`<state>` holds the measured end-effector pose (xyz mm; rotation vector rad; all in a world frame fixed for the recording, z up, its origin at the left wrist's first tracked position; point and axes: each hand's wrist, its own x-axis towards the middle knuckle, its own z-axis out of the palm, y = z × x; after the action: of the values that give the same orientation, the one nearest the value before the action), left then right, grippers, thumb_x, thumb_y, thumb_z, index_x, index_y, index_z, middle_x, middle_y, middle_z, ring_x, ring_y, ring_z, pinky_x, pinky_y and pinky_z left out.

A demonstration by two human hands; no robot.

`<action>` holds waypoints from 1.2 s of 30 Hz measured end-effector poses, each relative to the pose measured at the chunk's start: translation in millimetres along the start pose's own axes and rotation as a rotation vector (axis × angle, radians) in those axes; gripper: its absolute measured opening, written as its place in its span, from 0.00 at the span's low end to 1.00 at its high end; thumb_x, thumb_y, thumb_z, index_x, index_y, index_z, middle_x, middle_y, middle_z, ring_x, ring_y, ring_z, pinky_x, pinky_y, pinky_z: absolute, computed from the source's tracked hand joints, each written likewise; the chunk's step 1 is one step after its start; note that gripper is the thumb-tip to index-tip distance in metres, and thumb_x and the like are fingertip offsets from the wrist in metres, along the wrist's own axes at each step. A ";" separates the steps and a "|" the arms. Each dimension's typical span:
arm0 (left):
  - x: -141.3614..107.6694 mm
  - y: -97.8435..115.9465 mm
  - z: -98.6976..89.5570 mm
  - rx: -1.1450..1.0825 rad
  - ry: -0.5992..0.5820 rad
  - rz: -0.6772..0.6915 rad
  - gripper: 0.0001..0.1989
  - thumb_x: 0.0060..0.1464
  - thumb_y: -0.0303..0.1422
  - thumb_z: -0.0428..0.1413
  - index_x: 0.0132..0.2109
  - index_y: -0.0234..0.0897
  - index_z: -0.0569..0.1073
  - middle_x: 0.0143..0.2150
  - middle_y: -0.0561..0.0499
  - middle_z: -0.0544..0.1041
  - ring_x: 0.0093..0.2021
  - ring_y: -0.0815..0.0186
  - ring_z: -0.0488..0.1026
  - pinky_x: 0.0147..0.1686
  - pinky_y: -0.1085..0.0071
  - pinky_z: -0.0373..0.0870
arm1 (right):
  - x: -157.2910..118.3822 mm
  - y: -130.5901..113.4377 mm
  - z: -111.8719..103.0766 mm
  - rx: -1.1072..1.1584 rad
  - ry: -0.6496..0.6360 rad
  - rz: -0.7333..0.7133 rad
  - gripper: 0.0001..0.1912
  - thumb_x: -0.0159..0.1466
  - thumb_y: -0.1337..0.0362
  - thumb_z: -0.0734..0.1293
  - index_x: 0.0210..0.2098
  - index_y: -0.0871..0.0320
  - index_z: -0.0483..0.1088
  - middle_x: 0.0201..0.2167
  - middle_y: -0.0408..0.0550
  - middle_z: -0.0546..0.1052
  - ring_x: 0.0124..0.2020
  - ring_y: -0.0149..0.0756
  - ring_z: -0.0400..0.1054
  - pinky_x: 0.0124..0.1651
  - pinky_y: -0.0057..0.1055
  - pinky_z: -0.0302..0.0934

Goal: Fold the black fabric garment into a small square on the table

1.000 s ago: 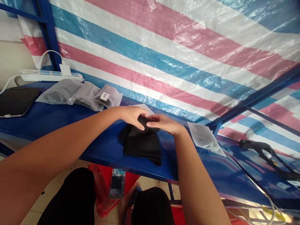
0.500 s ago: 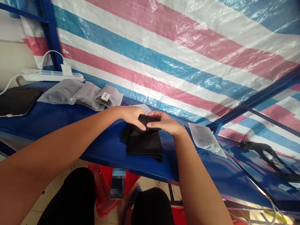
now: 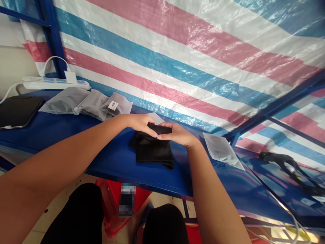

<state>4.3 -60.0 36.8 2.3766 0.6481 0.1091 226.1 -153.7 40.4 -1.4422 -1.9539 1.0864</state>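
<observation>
a: in the head view, where to find the cloth [image 3: 154, 150]?
b: on the blue table [image 3: 109, 156], between the bags [image 3: 93, 103] and the pouch [image 3: 222, 149].
a: and held how?
b: by the thick top fold, in left hand [image 3: 142, 122] and right hand [image 3: 179, 135], both partly closed, with thumbs in front and close together.
a: heavy, stiff?
b: probably light, soft and floppy, maybe slightly slippery, hardly fragile. best to pinch near both ends of the fold, keeping the layers together.
</observation>
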 end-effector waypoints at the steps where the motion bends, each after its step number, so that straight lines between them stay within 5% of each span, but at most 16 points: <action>1: -0.6 -1.0 -2.3 -0.029 -0.010 -0.014 0.30 0.44 0.54 0.60 0.53 0.46 0.76 0.50 0.48 0.79 0.48 0.52 0.75 0.42 0.65 0.68 | 0.8 -0.5 1.4 0.001 0.011 -0.026 0.23 0.54 0.55 0.77 0.48 0.52 0.77 0.46 0.46 0.80 0.47 0.44 0.73 0.52 0.40 0.66; 5: -1.2 -4.4 -8.1 -0.101 -0.050 -0.031 0.31 0.45 0.52 0.60 0.56 0.48 0.75 0.57 0.49 0.76 0.54 0.53 0.73 0.47 0.65 0.69 | 4.3 -0.6 6.2 0.015 0.067 -0.084 0.25 0.52 0.56 0.79 0.49 0.50 0.77 0.48 0.45 0.79 0.50 0.43 0.72 0.55 0.40 0.65; 11: -0.2 -3.4 -5.5 -0.104 -0.085 -0.044 0.26 0.43 0.49 0.62 0.50 0.45 0.77 0.49 0.49 0.80 0.47 0.53 0.77 0.43 0.64 0.71 | 0.4 -2.0 3.3 0.050 0.084 0.021 0.26 0.53 0.53 0.78 0.49 0.54 0.76 0.46 0.48 0.78 0.45 0.42 0.73 0.46 0.36 0.68; 16: -3.1 -6.4 -6.2 -0.265 -0.005 -0.131 0.28 0.44 0.51 0.60 0.53 0.49 0.77 0.51 0.51 0.80 0.52 0.52 0.76 0.47 0.64 0.73 | -8.8 -8.3 -1.5 0.129 0.042 0.117 0.31 0.53 0.54 0.78 0.54 0.52 0.72 0.48 0.51 0.78 0.47 0.47 0.73 0.40 0.35 0.70; 21: -1.0 -13.1 -7.6 -0.452 -0.061 -0.143 0.27 0.48 0.54 0.58 0.53 0.50 0.77 0.53 0.50 0.80 0.53 0.54 0.76 0.48 0.65 0.74 | -6.8 -5.7 -0.9 0.206 0.022 0.142 0.30 0.54 0.51 0.77 0.53 0.54 0.72 0.45 0.51 0.79 0.44 0.46 0.75 0.36 0.33 0.72; 27: -4.3 -18.5 -10.7 -0.295 -0.013 -0.116 0.37 0.43 0.52 0.63 0.61 0.50 0.72 0.65 0.49 0.71 0.62 0.52 0.69 0.55 0.63 0.71 | -3.1 0.7 -2.5 0.127 0.005 0.183 0.29 0.55 0.50 0.77 0.53 0.53 0.74 0.47 0.51 0.79 0.44 0.44 0.75 0.36 0.30 0.71; 31: -6.7 -16.1 -12.5 -0.233 -0.065 -0.061 0.36 0.41 0.50 0.64 0.59 0.49 0.74 0.61 0.49 0.74 0.60 0.52 0.72 0.55 0.63 0.71 | -3.5 3.1 -4.4 0.101 -0.045 0.157 0.31 0.54 0.52 0.78 0.54 0.52 0.73 0.46 0.50 0.78 0.42 0.42 0.74 0.35 0.29 0.70; 36: -3.8 -14.0 -8.4 -0.280 0.017 -0.155 0.34 0.42 0.52 0.62 0.56 0.47 0.75 0.58 0.48 0.77 0.56 0.53 0.74 0.52 0.65 0.73 | -1.8 10.9 -4.3 -0.014 -0.016 0.188 0.41 0.49 0.55 0.80 0.59 0.52 0.67 0.35 0.47 0.76 0.29 0.35 0.69 0.25 0.29 0.63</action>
<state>-6.9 -47.7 35.0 2.0523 0.7694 0.1431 236.1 -152.7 34.1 -1.6572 -1.8694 1.1697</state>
